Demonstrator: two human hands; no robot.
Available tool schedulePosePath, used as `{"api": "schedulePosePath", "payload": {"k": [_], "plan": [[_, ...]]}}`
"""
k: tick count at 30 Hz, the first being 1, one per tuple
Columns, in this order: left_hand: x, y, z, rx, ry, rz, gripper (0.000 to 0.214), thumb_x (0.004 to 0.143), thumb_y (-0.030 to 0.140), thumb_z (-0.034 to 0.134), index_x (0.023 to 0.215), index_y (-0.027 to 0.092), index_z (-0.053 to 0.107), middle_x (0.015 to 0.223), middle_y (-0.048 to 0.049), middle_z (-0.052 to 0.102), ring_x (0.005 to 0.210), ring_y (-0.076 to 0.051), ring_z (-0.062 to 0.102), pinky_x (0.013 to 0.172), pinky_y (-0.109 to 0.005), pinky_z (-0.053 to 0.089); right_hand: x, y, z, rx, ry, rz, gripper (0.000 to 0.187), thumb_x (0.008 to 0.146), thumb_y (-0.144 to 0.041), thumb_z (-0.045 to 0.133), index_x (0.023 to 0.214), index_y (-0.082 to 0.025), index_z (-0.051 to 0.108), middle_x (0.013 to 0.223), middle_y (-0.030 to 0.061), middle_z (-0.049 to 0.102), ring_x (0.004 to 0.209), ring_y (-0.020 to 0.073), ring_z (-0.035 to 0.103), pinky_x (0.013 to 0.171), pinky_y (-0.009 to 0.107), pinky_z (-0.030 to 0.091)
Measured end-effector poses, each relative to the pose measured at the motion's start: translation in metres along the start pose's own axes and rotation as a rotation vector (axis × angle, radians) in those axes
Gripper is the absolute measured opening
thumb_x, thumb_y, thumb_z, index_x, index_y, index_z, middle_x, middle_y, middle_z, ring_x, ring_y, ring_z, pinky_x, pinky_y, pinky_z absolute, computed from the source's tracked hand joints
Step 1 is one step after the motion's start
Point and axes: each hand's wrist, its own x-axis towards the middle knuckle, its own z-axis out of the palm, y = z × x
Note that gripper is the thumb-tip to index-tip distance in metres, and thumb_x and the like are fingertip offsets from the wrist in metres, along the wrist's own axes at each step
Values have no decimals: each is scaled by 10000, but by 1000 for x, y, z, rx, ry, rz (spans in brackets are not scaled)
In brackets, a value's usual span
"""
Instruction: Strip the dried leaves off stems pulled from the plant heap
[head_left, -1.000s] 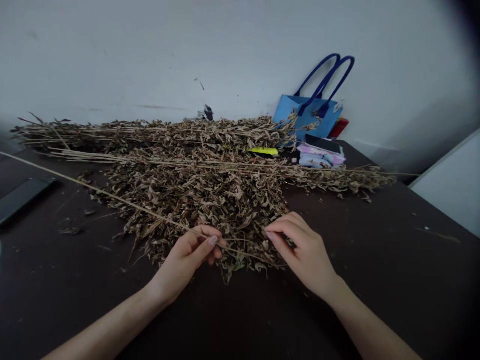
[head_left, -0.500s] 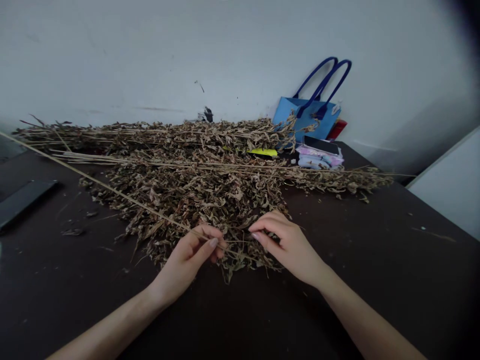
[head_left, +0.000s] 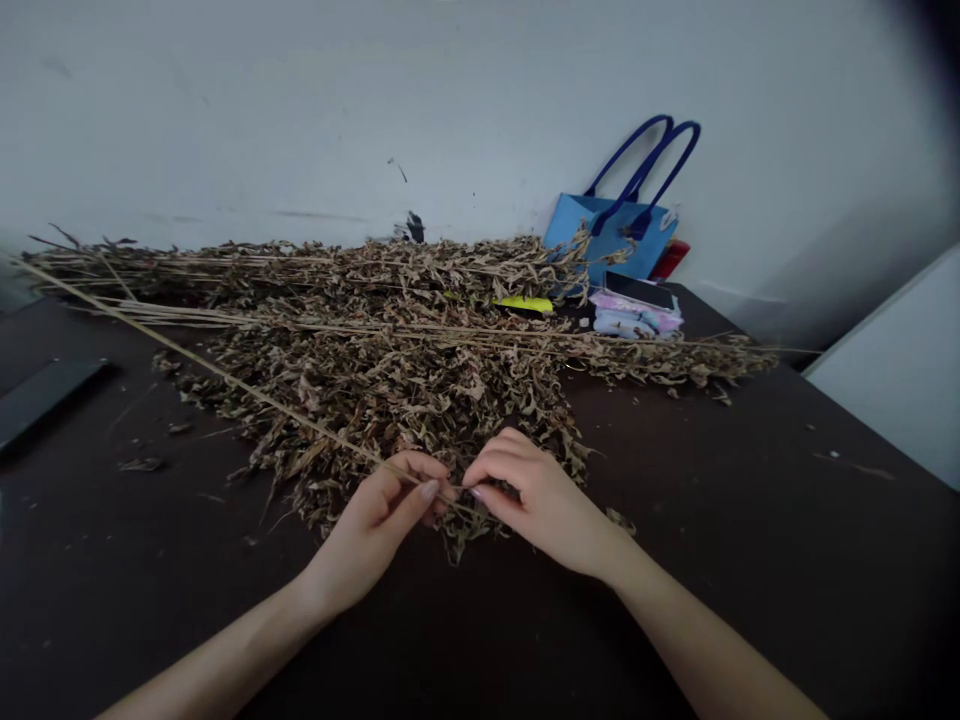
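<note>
A long thin dry stem [head_left: 225, 375] runs from the far left down to my hands. My left hand [head_left: 382, 515] pinches it near its lower end. My right hand [head_left: 529, 495] sits right beside the left, its fingers pinched on the same stem just past the left fingertips. Under and behind both hands lies a big heap of dry brown leaves [head_left: 405, 390] on the dark table [head_left: 750, 520]. More leafy stalks [head_left: 225, 270] lie in a long bundle across the back.
A blue bag [head_left: 615, 230] with dark handles leans against the wall at the back right. In front of it lie a phone [head_left: 641, 292] on a pale pouch and a yellow object [head_left: 525, 303]. A dark flat device [head_left: 41, 395] rests at the left.
My right hand has slid left along the stem until it meets the left hand. The stem's far end has swung up and away at the left.
</note>
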Motion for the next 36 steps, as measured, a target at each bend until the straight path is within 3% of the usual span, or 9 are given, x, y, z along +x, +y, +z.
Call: {"api": "schedulePosePath", "payload": {"k": [16,21,29,36], "plan": [[0,-4,2,-55,1,-76,156,857,284,534,966,175,559,835,-35,622,721,-147,566,670,-276,458,-7,7,13,-333,-3,-28,148,861,-100,468,860,-195,582,816,28,551,862,174,447,755,315,342],[0,-2,2,-36,-7,-69,141,863,274,521,952,176,570,831,-33,598,725,-151,556,676,-276,457,-8,5,9,-212,-89,-6,183,858,-90,460,901,-209,591,801,16,550,832,159,452,746,296,357],[-2,-2,2,1,-44,-21,131,873,270,503,939,182,574,840,-38,589,747,-158,544,698,-277,447,-6,4,1,104,-114,106,155,847,-114,508,918,-212,606,846,9,601,827,129,524,740,258,411],[-2,-4,3,20,-71,7,125,888,247,481,955,189,569,871,-35,578,750,-144,538,698,-260,446,-5,6,2,219,-41,187,105,863,-181,527,846,-211,626,801,-6,604,770,122,539,703,260,415]]}}
